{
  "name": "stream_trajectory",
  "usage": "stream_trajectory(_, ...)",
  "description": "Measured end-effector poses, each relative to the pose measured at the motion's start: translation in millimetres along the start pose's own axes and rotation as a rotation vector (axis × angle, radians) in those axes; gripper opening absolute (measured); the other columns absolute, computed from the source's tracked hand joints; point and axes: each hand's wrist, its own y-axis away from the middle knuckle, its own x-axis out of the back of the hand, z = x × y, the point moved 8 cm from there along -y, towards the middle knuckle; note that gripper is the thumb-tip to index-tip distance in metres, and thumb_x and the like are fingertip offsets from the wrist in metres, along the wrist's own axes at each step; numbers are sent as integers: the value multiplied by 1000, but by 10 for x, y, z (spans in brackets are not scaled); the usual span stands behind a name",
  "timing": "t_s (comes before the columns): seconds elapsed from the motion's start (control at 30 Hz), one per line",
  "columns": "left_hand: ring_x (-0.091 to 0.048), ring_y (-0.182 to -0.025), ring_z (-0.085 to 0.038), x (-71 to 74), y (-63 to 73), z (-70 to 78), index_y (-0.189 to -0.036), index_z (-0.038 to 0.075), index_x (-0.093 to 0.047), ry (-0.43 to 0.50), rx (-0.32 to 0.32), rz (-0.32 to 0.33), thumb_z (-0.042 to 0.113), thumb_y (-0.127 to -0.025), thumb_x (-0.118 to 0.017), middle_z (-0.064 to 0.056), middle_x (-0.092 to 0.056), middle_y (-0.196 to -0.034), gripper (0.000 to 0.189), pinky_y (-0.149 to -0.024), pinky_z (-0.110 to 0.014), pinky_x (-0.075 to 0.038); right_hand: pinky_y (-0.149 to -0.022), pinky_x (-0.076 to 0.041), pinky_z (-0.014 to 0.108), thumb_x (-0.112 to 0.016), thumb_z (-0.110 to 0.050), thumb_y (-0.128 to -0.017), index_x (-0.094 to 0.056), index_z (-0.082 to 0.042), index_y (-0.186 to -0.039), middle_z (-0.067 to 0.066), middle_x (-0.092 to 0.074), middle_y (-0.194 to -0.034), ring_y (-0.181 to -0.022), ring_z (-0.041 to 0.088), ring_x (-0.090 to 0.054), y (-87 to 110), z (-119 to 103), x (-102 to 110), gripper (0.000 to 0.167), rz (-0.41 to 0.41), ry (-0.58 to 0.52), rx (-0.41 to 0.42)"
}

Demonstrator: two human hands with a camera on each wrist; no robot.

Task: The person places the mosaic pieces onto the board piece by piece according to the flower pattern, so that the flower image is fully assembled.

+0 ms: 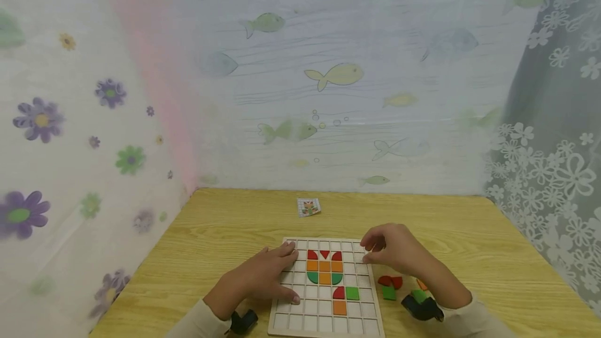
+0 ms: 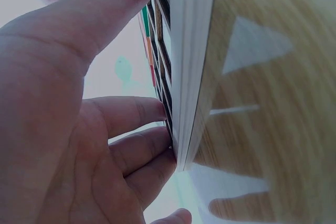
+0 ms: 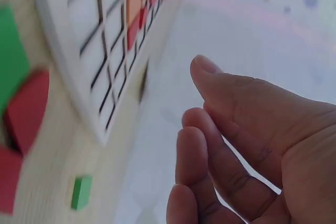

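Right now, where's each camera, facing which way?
Head: on the head, faces forward and down over the table and board; left hand, right hand and forearms show.
Left wrist: worn there, faces along the left hand to the board's edge; that hand's fingers show.
Right wrist: worn there, faces past the right hand's fingers to the board's corner and loose pieces.
Shared by head and right wrist: loose pieces.

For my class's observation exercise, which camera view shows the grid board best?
The head view, where the grid board lies nearly whole, its cells clear. The left wrist view shows mainly its edge; the right wrist view, a slanted part.
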Motion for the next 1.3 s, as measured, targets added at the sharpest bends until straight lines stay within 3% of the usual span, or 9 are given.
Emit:
stream_trajectory(0.23, -28, -158, -27, -1, -13, 1, -162, 14, -38, -1, -4, 1, 74, -80, -73, -4, -29, -171, 108, -123, -62, -28, -67, -56, 31, -86, -17, -85, -79, -7, -111, 0, -72, -92, -83, 17, -66, -67, 353, 175, 29, 57, -10, -131)
stream_trajectory(0.6, -27, -158, -26, 1, -7, -11, -162, 17, -39, 1, 19, -4, 75, -78, -74, -3, -29, -171, 108, -124, -61, -27, -70, -54, 34, -85, -15, -86, -75, -6, -124, 5, -69, -99, -83, 19, -61, -104, 756, 165, 41, 54, -13, -276)
stream_trajectory(1.1, -28, -158, -26, 10, -21, -8, -161, 15, -39, -15, 0, 9, 75, -79, -73, -4, -29, -171, 108, -123, -61, -28, -78, -58, 37, -85, -6, -83, -79, -2, -109, 4, -72, -97, -88, 18, -63, -128, 797, 149, 27, 42, 9, -248)
stream_trajectory(1.3, -26, -159, -25, -17, -32, -23, -162, 17, -38, -4, 14, -5, 76, -79, -73, -2, -28, -171, 108, -124, -62, -26, -73, -55, 34, -86, -9, -83, -79, -4, -103, 3, -70, -92, -83, 17, -61, -114, 828, 128, 22, 41, 8, -268)
